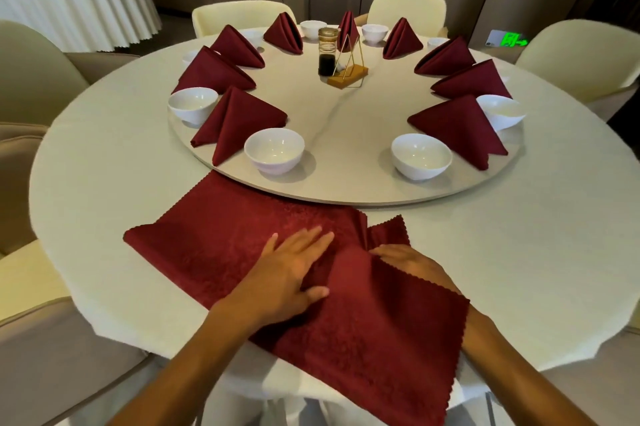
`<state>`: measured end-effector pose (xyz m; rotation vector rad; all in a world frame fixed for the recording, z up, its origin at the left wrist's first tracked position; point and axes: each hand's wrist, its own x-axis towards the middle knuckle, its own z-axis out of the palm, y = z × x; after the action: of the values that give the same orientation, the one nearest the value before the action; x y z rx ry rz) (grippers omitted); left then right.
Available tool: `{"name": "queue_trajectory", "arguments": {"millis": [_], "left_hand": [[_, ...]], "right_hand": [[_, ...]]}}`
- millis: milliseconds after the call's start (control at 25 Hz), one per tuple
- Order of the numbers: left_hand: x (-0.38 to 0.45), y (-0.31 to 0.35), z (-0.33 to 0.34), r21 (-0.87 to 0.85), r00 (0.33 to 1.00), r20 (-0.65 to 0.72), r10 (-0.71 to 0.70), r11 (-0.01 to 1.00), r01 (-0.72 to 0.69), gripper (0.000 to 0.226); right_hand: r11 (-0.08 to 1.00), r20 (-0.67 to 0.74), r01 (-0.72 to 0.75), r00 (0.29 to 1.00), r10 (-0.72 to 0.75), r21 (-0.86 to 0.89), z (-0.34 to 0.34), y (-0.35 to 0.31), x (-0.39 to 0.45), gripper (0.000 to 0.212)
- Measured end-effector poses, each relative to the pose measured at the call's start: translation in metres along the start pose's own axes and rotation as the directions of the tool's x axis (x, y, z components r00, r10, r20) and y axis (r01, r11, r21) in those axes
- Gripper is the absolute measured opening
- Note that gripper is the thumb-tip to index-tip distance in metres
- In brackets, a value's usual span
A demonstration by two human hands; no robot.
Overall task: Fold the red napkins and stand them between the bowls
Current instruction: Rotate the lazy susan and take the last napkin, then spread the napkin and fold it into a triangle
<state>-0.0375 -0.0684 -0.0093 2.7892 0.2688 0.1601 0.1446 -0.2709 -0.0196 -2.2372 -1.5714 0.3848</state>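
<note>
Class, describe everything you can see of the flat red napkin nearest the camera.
The flat red napkin is dark red patterned cloth with zigzag-cut edges. It lies partly folded on the white tablecloth, its near corner hanging over the table edge. The left hand presses flat on its middle, fingers straight. The right hand lies partly under a lifted flap; its grip is hidden.

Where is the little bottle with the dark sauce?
In the head view, the sauce bottle stands near the middle of the turntable, touching or just beside the wooden holder on its right.

Napkin [221,245] patterned cloth; bowls [274,150] glossy, probably ceramic.
</note>
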Motion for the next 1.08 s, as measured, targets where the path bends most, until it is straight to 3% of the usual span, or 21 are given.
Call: {"name": "queue_trajectory", "arguments": {"millis": [40, 120, 200, 280, 360, 440, 520, 640, 680, 720, 760, 800, 840, 880, 1000, 1080], "left_hand": [[0.005, -0.004, 0.005, 0.039, 0.999, 0.031, 0.018, 0.999, -0.019, 0.063], [0.003, 0.001, 0.006, 0.075, 0.995, -0.055, 0.085, 0.994, -0.081, 0.031], [-0.013, 0.02, -0.007, 0.032, 0.993, 0.046, 0.113, 0.993, -0.115, 0.004], [-0.034, 0.039, -0.022, 0.035, 0.976, 0.174, 0.132, 0.99, -0.14, 0.013], [-0.049, 0.051, -0.034, 0.141, 0.968, 0.129, 0.217, 0.962, -0.235, 0.024], [-0.054, 0.057, -0.042, 0.172, 0.969, 0.018, 0.247, 0.954, -0.246, 0.027], [-0.057, 0.072, -0.059, 0.072, 0.962, 0.084, 0.26, 0.961, -0.266, 0.034], [-0.057, 0.086, -0.079, -0.256, 0.861, 0.451, 0.236, 0.958, -0.129, 0.041], [-0.054, 0.083, -0.078, -0.364, 0.839, 0.486, 0.242, 0.93, -0.058, 0.041], [-0.046, 0.076, -0.072, -0.38, 0.87, 0.432, 0.237, 0.923, -0.063, 0.039], [-0.037, 0.063, -0.064, -0.324, 0.951, 0.249, 0.184, 0.941, -0.097, 0.036], [-0.025, 0.047, -0.055, -0.211, 0.99, 0.055, 0.13, 0.971, -0.116, 0.033], [-0.012, 0.03, -0.045, -0.091, 0.997, -0.031, 0.069, 0.993, -0.071, 0.03], [-0.002, 0.016, -0.035, 0.015, 1.0, 0.002, 0.006, 1.0, -0.006, 0.036], [0.018, -0.004, -0.007, 0.191, 0.96, 0.238, -0.15, 0.976, 0.105, 0.058], [0.015, -0.006, 0.004, 0.213, 0.962, 0.215, -0.167, 0.97, 0.121, 0.065]], "right_hand": [[1.0, 0.046, -0.013, 0.999, 0.014, -0.027, -0.003, 0.006, 0.005, 0.064], [0.998, 0.146, -0.012, 0.989, 0.021, -0.062, -0.009, 0.033, 0.016, 0.055], [0.987, 0.251, -0.006, 0.967, 0.046, -0.16, -0.01, 0.049, 0.018, 0.054], [0.99, 0.157, 0.024, 0.988, -0.001, -0.142, -0.01, 0.054, 0.022, 0.047], [0.997, 0.065, 0.033, 0.997, -0.029, -0.075, -0.01, 0.057, 0.019, 0.046], [0.994, 0.062, 0.047, 0.997, -0.041, -0.097, -0.008, 0.061, 0.013, 0.068], [0.99, 0.009, 0.004, 1.0, -0.003, -0.144, -0.009, 0.062, 0.009, 0.081], [0.985, 0.041, -0.107, 0.993, 0.114, -0.134, -0.02, 0.055, 0.013, 0.05], [0.982, 0.044, -0.129, 0.99, 0.136, -0.139, -0.022, 0.051, 0.015, 0.047], [0.978, -0.013, -0.15, 0.989, 0.149, -0.143, -0.023, 0.044, 0.017, 0.046], [0.973, -0.141, -0.181, 0.977, 0.161, -0.14, -0.025, 0.038, 0.018, 0.044], [0.968, -0.278, -0.214, 0.945, 0.172, -0.13, -0.026, 0.033, 0.02, 0.042], [0.958, -0.364, -0.265, 0.908, 0.207, -0.114, -0.026, 0.028, 0.022, 0.041], [0.942, -0.388, -0.323, 0.883, 0.264, -0.094, -0.026, 0.027, 0.026, 0.046], [0.86, -0.211, -0.484, 0.868, 0.449, -0.161, -0.025, 0.036, 0.038, 0.061], [0.809, -0.154, -0.527, 0.85, 0.503, -0.261, -0.023, 0.043, 0.041, 0.062]]}}
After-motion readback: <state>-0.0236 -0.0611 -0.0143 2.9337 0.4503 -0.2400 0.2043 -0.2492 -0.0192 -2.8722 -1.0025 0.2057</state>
